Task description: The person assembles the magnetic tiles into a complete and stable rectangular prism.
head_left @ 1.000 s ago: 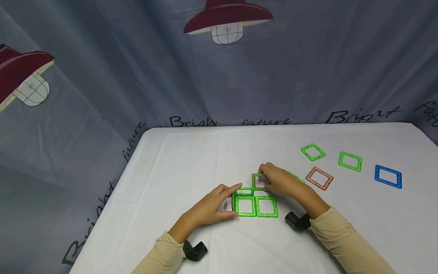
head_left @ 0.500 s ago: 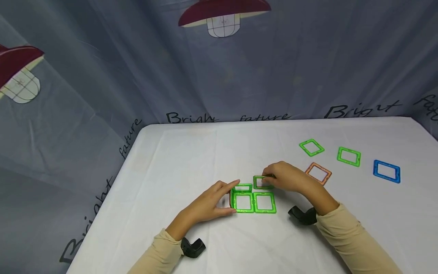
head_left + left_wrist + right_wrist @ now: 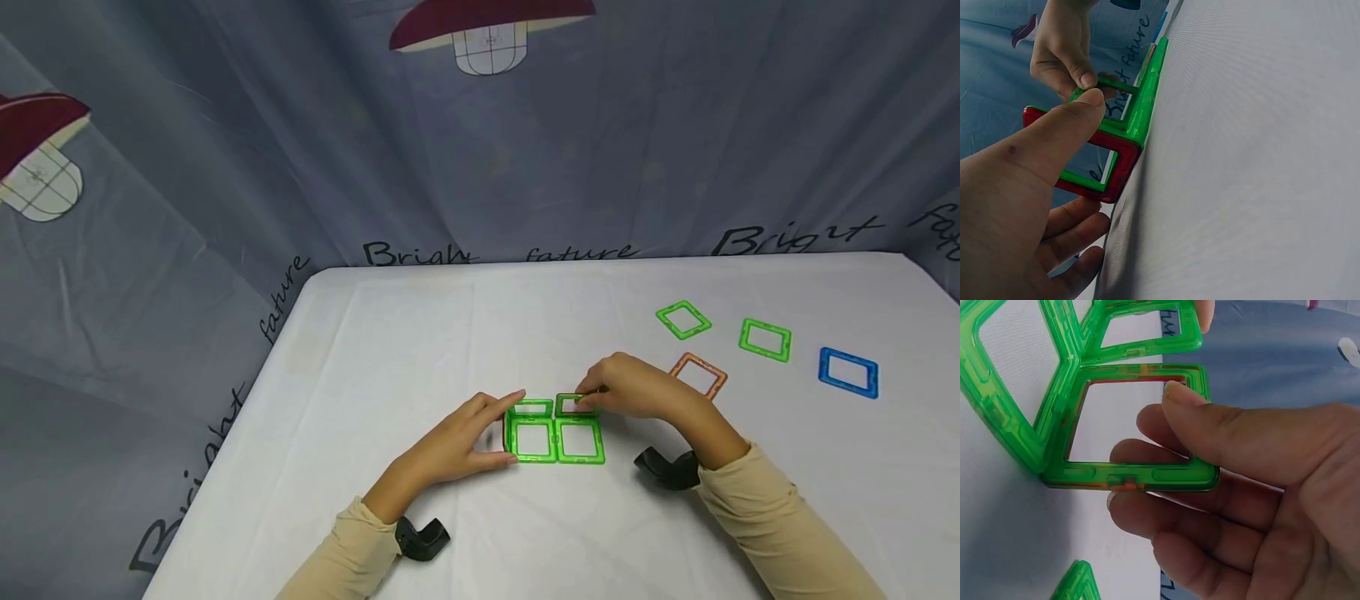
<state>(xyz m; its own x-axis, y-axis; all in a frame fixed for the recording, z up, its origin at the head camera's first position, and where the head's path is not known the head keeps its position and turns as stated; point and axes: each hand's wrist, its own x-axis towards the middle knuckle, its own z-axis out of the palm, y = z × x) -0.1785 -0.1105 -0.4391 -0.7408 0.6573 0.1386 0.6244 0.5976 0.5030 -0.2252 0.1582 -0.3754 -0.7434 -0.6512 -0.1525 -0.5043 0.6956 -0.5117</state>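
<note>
Magnetic tiles, open square frames, stand joined on the table. Two green tiles lie flat side by side, the left one [image 3: 534, 460] and the right one [image 3: 581, 461]. A green tile [image 3: 532, 402] stands at the back of the left one. At the left end stands a red tile [image 3: 1125, 169], with green behind it. My left hand [image 3: 453, 446] holds this end between thumb and fingers. My right hand [image 3: 633, 387] pinches an upright green tile [image 3: 1129, 476] by its outer side; its bottom edge meets the right flat tile's back edge. A reddish line shows inside its frame.
Loose tiles lie at the right: two green, one at the back [image 3: 683, 320] and another [image 3: 765, 340], an orange one [image 3: 699, 375] partly behind my right hand, and a blue one [image 3: 848, 372]. A green piece [image 3: 1079, 584] lies below my right hand. A printed curtain [image 3: 637, 150] hangs behind.
My right hand has brought its green tile down from a raised position, slightly to the right, onto the right flat tile's back edge. My left hand stays at the left end.
</note>
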